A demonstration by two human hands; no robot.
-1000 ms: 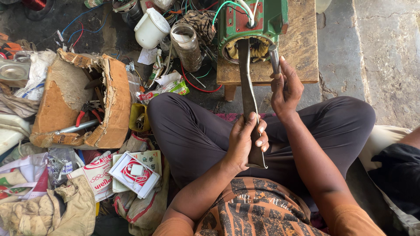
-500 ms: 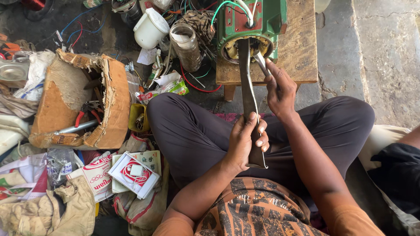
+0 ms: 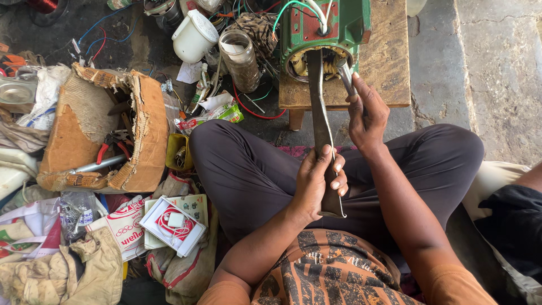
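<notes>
Cluttered workshop floor all around me, torn cardboard box (image 3: 107,133) off to the side. Green motor (image 3: 324,31) sits on a low wooden stool (image 3: 389,68). My left hand (image 3: 319,183) is wrapped around a long flat metal bar (image 3: 320,121) poking into the motor's opening, right hand (image 3: 367,116) gripping a smaller metal tool (image 3: 345,76) right beside it.

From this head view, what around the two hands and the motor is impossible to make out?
- Head view: tip of the long flat metal bar is lost inside the green motor housing.
- Motor housing top is cut off by the frame's upper edge.
- Handle of the small metal tool is hidden by the right hand.
- Bar's lower part is covered by the left hand.
</notes>
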